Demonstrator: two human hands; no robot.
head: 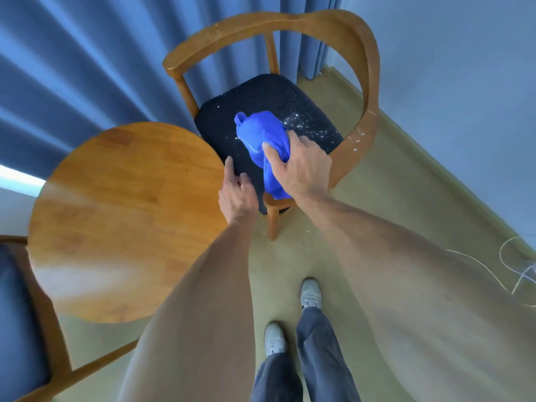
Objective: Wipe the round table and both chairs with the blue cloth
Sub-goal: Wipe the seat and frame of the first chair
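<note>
Second chair [20, 314] at far left edge, only partly in frame: dark blue seat, wooden frame rail running toward the bottom. Blue curtain [87, 68] hangs behind, filling upper left. Round table [124, 221], wooden top, sits just right of that chair and just beside the front chair's seat; glare across its left side.

Left hand [236, 192] hovers at the table's right edge, over the near-left corner of the seat. Index finger straight and pointing up-frame, other fingers loosely curled, holding nothing. Cannot tell if it touches table or seat.

Front chair [368, 91] centre frame, curved wooden back and arm rail, dark seat cushion [220, 117]. White crumbs [307, 123] scattered on right half of the seat, a few specks also on the right arm rail.

Blue cloth [261, 132] bunched up on the seat middle, pressed onto the cushion, its tail hanging down over the seat's front edge. Right hand [301, 166] grips the cloth, fingers and thumb curled round the bunched part, index finger lying on top.

Below: both bare forearms, grey trousers, light shoes [310, 294] on a beige floor [391, 198]. Pale wall at right. Thin white cable [493, 274] loops on the floor at far right edge.
</note>
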